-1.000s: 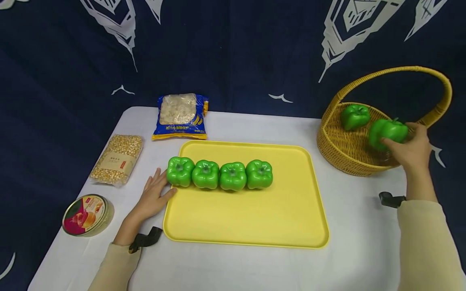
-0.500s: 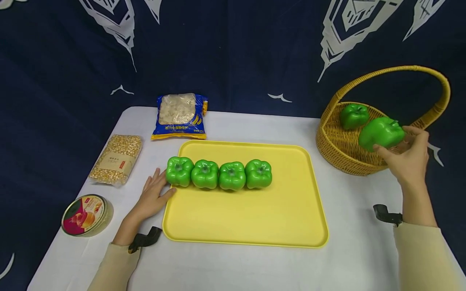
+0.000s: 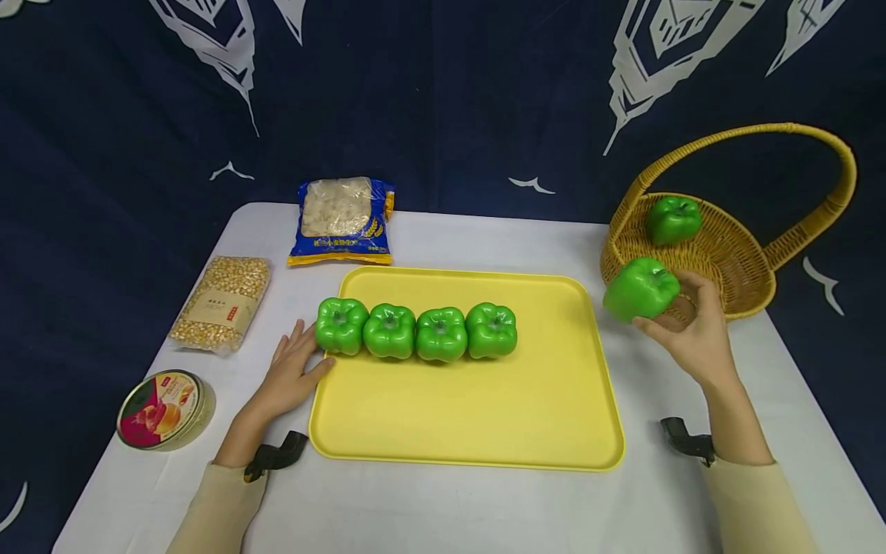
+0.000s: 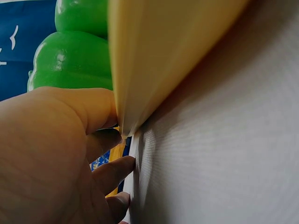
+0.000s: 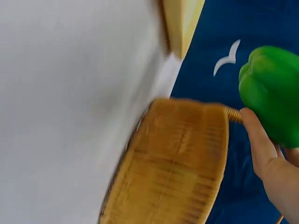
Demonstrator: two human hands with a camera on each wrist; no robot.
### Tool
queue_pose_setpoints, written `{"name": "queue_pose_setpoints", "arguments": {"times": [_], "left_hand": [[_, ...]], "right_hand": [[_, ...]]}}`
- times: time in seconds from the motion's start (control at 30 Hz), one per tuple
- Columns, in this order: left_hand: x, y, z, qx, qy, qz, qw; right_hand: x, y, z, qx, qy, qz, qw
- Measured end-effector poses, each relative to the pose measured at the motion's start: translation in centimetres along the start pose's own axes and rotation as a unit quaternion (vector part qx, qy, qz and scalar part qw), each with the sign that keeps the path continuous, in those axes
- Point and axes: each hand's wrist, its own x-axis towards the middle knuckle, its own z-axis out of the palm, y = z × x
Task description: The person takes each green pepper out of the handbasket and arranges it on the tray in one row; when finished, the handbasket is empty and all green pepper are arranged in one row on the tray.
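Note:
In the head view my right hand grips a green bell pepper between thumb and fingers, in front of the wicker basket. The right wrist view shows this held pepper raised above the basket's rim level. Another bell pepper lies inside the basket. Several green bell peppers, the rightmost one among them, form a row on the yellow tray. My left hand rests flat at the tray's left edge, fingers extended, its thumb on the rim beside the leftmost pepper.
A blue-and-yellow bag stands behind the tray. On the left lie a pack of corn kernels and a round tin with a fruit label. The basket's tall arched handle rises at the right, before a dark patterned cloth.
My right hand has lifted the bell pepper out of the basket and carried it left and toward me, to beside the tray. The left hand has stayed in place.

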Motion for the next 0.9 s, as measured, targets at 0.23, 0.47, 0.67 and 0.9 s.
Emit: {"name": "queue_pose_setpoints", "arguments": {"times": [0.23,0.47,0.67,0.9], "left_hand": [[0.0,0.0,0.0,-0.001,-0.001,-0.003,1.0],[0.1,0.0,0.0,-0.004,-0.003,-0.002,1.0],[0.1,0.1,0.0,-0.002,-0.001,0.003,1.0],[0.0,0.0,0.0,-0.003,-0.001,0.0,1.0]], "right_hand": [[-0.9,-1.5,2.7,0.013,-0.126,-0.04,0.9912],[-1.3,-2.6,4.9,0.019,-0.222,-0.042,0.974],[-1.2,-2.6,5.9,0.003,-0.25,-0.045,0.9673],[-0.8,-2.2,6.8,-0.02,-0.279,-0.053,0.9585]]}}
